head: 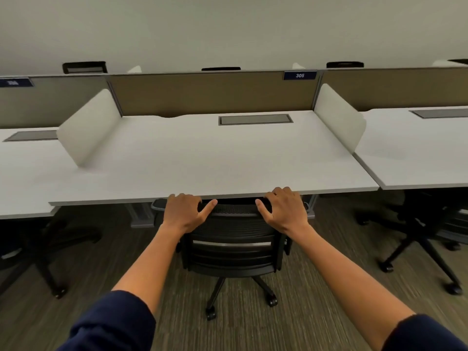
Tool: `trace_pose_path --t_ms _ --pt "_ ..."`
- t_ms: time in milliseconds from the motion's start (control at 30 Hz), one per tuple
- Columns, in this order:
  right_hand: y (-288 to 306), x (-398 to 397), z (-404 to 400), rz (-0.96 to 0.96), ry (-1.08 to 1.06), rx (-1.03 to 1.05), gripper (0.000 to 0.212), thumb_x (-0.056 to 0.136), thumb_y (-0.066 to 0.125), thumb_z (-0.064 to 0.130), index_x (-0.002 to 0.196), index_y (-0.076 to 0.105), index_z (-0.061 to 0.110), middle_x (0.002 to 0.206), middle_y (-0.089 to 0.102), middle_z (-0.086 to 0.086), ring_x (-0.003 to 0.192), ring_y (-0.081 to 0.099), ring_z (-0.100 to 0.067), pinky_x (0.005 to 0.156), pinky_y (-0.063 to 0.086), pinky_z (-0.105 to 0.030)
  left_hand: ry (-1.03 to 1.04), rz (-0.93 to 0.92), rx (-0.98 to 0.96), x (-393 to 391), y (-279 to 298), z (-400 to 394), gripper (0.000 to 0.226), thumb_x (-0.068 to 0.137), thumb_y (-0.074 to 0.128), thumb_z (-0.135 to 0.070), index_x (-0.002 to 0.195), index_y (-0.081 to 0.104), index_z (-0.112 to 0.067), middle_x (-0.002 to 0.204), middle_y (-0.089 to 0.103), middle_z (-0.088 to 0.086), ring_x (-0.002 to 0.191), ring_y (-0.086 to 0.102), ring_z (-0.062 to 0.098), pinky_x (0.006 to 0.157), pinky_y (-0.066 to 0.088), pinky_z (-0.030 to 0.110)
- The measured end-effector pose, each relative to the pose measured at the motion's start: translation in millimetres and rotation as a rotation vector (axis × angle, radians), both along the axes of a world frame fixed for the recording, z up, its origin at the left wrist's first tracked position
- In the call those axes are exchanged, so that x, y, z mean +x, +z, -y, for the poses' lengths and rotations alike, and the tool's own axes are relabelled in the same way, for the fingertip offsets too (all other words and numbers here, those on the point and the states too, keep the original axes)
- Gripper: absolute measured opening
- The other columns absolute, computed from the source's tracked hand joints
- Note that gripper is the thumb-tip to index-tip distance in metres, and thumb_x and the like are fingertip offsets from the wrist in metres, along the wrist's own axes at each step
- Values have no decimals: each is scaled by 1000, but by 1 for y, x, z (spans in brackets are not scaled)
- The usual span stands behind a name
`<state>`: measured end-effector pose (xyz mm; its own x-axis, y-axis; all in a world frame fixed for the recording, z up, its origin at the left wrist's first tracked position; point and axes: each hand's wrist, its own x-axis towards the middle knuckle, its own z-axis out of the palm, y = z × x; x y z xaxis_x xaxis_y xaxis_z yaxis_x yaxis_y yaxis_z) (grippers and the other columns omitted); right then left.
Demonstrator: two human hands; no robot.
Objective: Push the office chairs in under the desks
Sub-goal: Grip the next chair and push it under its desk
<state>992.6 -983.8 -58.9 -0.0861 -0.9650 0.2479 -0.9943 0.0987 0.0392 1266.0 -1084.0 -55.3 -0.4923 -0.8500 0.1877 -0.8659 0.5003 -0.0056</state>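
Currently, the left hand (182,211) and the right hand (284,208) are both gripping the top edge of the black office chair (231,245) backrest, fingers curled over the far side and thumbs lying along the near side. The chair is standing on the carpet (316,295) with its backrest top sitting just at the front edge of the white desk (215,158), its seat hidden beneath the desktop and its wheeled base showing behind. Side dividers (88,125) are standing at each end of the desk, and a blue label (300,75) reading 305 is sitting on the rear panel. Another chair (425,234) is resting under the right-hand desk.
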Motion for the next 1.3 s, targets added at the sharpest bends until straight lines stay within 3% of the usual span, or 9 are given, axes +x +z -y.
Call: trace_pose_path --t_ms 233,367,500,733,967,1033,1133,1200,1300 --pt "4 -3 30 34 -29 -36 75 94 19 64 98 73 12 93 71 -8 89 63 -26 72 50 -35 17 -43 -10 -4 3 30 89 85 12 -81 54 59 -13 51 56 -1 50 54 19 50 31 28" --pt "0 -11 44 44 -39 -49 74 93 20 64 103 74 13 96 72 -8 92 62 -28 73 52 -38 38 -31 6 -10 2 42 92 85 10 -81 72 75 -17 65 69 -2 62 64 19 56 43 29" --pt "-5 -23 63 78 -42 -49 72 92 21 64 118 70 19 114 71 -8 107 60 -29 84 50 -40 36 -22 13 -21 -2 57 92 86 9 -81 77 76 -18 66 69 -4 63 63 16 58 40 29" --pt "-6 -52 102 110 -25 38 59 98 31 59 146 47 27 146 54 -7 136 44 -29 111 36 -46 71 -40 37 -47 -6 81 87 87 7 -78 60 65 -19 54 58 -5 52 55 15 59 44 31" --pt "-8 -65 106 116 -11 33 65 94 28 57 150 41 28 145 54 -6 135 46 -28 111 37 -48 76 -68 -13 -59 -14 85 78 89 14 -74 49 52 -19 45 50 -5 44 48 17 50 27 28" --pt "-7 -62 106 110 -28 51 64 95 28 56 153 35 29 150 49 -7 138 41 -29 115 31 -50 82 -98 -5 -57 -15 89 81 88 15 -77 64 67 -20 60 65 -2 59 62 22 57 38 31" --pt "-7 -55 101 128 -82 55 64 99 28 56 157 24 29 158 38 -9 146 31 -31 120 20 -54 61 -127 50 -53 -14 90 89 86 19 -82 122 70 -20 118 74 3 113 66 26 93 49 43" --pt "-8 -50 86 151 -123 45 69 99 25 61 158 18 28 162 30 -10 149 24 -32 122 16 -56 25 -109 131 -50 -10 82 94 86 18 -84 146 51 -20 151 52 5 145 39 26 117 30 52" --pt "-12 -40 64 180 -109 25 78 93 15 72 159 11 31 166 19 -10 153 13 -34 123 7 -58 -7 -131 117 -50 -5 69 95 87 17 -81 159 25 -20 169 19 5 158 3 22 125 1 55"
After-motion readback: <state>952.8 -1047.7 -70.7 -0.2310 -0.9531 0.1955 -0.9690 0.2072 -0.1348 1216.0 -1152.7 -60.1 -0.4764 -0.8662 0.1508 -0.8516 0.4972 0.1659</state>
